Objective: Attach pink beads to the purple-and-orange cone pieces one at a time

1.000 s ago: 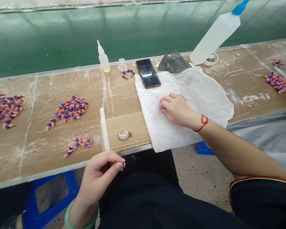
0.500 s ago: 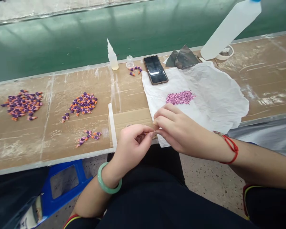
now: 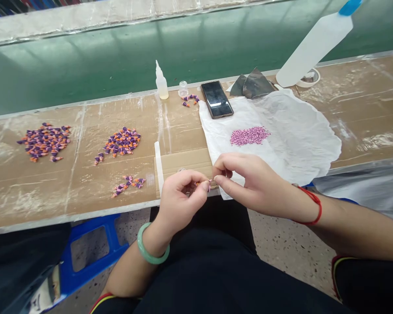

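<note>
My left hand (image 3: 183, 198) is closed, pinching a small orange-and-pink figurine (image 3: 209, 185) between thumb and forefinger, mostly hidden by the fingers. Close by on the right, my right hand (image 3: 253, 176) has thumb and forefinger drawn together at the figurine's tip; whatever it pinches is too small to name. Both hands are over the table's front edge, by a piece of cardboard (image 3: 186, 159). Behind my right hand, many tiny pink pieces (image 3: 249, 135) lie on a white cloth (image 3: 301, 131). Similar purple-and-orange figurines lie in a small group (image 3: 129, 185) to the left.
Two larger figurine piles (image 3: 47, 141) lie farther left. Along the back stand a dropper bottle (image 3: 162, 83), a small clear cap (image 3: 183, 88), a phone (image 3: 217, 99), dark scraps (image 3: 255, 83), a tape roll (image 3: 309, 78) and a tilted big bottle (image 3: 314, 48). Below is a blue stool (image 3: 67, 270).
My right hand's fingertips have drawn slightly away from my left fingertips, and its fingers are more curled. The left hand keeps its pinch. The whole view has shifted a little.
</note>
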The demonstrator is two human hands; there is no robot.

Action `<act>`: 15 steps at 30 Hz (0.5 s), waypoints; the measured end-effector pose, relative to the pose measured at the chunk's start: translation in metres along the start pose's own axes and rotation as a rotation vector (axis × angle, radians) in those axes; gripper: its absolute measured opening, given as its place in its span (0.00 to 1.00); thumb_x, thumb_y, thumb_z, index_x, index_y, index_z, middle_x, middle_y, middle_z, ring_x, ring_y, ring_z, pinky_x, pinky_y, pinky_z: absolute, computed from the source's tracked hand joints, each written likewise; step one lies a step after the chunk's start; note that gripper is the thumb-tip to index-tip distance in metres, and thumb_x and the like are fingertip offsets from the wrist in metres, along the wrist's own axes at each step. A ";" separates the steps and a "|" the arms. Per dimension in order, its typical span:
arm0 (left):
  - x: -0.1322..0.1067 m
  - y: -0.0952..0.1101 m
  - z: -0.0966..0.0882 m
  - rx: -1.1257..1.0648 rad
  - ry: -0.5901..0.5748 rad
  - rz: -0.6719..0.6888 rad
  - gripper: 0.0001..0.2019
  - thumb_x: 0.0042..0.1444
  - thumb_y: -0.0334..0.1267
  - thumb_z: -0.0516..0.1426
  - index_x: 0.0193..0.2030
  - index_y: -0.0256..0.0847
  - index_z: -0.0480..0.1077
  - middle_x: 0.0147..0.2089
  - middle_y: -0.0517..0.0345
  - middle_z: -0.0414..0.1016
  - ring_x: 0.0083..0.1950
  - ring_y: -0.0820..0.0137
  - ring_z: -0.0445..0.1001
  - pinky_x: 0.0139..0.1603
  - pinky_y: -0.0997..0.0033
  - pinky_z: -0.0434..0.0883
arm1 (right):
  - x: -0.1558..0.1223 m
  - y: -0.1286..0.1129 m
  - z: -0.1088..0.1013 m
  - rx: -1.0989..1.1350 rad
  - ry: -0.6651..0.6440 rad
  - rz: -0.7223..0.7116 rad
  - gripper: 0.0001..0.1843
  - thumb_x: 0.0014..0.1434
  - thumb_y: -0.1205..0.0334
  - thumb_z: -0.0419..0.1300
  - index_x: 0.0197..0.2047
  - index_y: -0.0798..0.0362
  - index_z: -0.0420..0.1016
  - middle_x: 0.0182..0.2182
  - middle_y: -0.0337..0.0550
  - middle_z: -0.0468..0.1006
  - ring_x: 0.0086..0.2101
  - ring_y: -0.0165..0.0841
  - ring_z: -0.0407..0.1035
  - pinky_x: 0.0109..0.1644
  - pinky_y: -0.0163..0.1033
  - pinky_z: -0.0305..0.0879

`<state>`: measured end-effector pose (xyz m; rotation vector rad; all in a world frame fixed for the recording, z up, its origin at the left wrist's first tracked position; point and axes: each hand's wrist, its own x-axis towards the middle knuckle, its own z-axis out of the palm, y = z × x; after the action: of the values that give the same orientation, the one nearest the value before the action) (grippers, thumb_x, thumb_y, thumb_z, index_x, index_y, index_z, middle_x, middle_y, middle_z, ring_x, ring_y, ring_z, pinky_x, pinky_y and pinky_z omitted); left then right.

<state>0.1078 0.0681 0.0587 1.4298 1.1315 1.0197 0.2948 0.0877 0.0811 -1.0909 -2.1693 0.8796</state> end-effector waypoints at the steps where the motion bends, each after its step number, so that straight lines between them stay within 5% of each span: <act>1: 0.000 0.000 0.000 -0.003 -0.002 0.004 0.07 0.54 0.33 0.58 0.25 0.40 0.71 0.23 0.60 0.72 0.24 0.74 0.66 0.25 0.74 0.65 | 0.000 -0.001 0.001 0.018 -0.001 0.015 0.06 0.61 0.69 0.56 0.32 0.51 0.66 0.25 0.37 0.72 0.26 0.29 0.64 0.29 0.35 0.61; 15: -0.012 -0.009 -0.025 -0.158 0.019 -0.110 0.07 0.57 0.39 0.63 0.31 0.39 0.74 0.26 0.58 0.75 0.25 0.74 0.70 0.26 0.75 0.69 | 0.014 -0.002 0.016 -0.008 -0.036 -0.082 0.08 0.59 0.71 0.52 0.30 0.50 0.59 0.25 0.36 0.66 0.25 0.27 0.60 0.29 0.32 0.59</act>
<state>0.0798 0.0622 0.0532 1.2220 1.1055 1.0228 0.2753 0.0939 0.0755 -0.9893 -2.2327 0.8603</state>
